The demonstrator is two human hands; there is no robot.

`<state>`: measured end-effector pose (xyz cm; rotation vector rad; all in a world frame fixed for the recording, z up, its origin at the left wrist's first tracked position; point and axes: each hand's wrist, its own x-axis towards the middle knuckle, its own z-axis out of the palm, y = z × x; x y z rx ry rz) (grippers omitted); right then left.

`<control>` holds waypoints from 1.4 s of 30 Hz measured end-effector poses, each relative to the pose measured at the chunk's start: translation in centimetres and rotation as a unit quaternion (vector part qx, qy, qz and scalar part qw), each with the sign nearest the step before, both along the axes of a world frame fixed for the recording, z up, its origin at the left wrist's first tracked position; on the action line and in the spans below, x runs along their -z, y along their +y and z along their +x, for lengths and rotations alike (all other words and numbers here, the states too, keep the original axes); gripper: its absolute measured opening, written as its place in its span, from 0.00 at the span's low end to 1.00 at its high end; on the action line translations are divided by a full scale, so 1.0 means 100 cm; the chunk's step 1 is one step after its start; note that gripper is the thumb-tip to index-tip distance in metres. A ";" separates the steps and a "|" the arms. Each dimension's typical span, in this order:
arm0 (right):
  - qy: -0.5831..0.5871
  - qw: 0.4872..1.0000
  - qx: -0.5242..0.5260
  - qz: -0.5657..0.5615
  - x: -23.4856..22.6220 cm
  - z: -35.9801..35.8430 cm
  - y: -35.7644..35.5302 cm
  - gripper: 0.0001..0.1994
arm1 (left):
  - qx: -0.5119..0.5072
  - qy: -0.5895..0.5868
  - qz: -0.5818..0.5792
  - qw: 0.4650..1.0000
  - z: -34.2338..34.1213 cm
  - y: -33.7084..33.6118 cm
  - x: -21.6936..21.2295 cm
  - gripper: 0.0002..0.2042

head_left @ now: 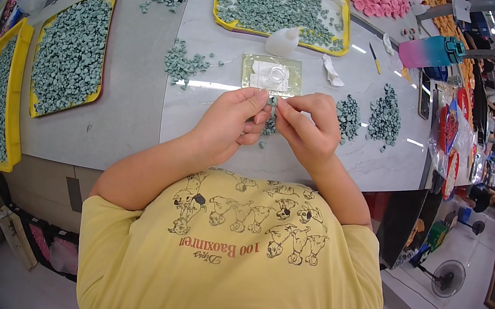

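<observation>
Together, both hands, left hand (232, 117) and right hand (309, 127), pinch a small grey-green piece (272, 102) at frame centre above the bench (134, 107). Judging by the fingertip grip, it could slip into the loose pieces (270, 126) underneath.

Single head-worn fisheye view, looking steeply down from above the person, yellow shirt (233, 254) filling the lower centre, close on both hands at centre frame, grey table (132, 119) curving across the upper half, dark rim at corners
</observation>
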<state>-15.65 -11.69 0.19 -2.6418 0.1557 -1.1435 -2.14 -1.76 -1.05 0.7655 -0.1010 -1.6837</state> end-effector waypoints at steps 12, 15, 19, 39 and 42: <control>-0.048 0.997 -0.042 -0.044 0.012 0.003 0.005 0.12 | -0.045 -0.101 -0.029 0.993 -0.004 0.007 -0.005 0.10; -0.046 0.997 -0.032 0.058 0.008 0.002 0.006 0.11 | -0.052 -0.181 -0.056 0.980 -0.003 0.008 -0.008 0.10; 0.060 0.976 -0.005 0.209 -0.017 -0.007 -0.004 0.08 | -0.029 -0.200 -0.016 0.979 -0.002 0.007 -0.011 0.11; 0.407 0.870 0.239 0.140 -0.010 -0.058 -0.051 0.08 | 0.003 -0.121 0.031 0.992 -0.006 0.001 -0.004 0.08; 0.330 0.894 0.206 0.221 -0.017 -0.043 -0.039 0.07 | 0.005 -0.123 0.029 0.992 -0.002 0.001 -0.006 0.09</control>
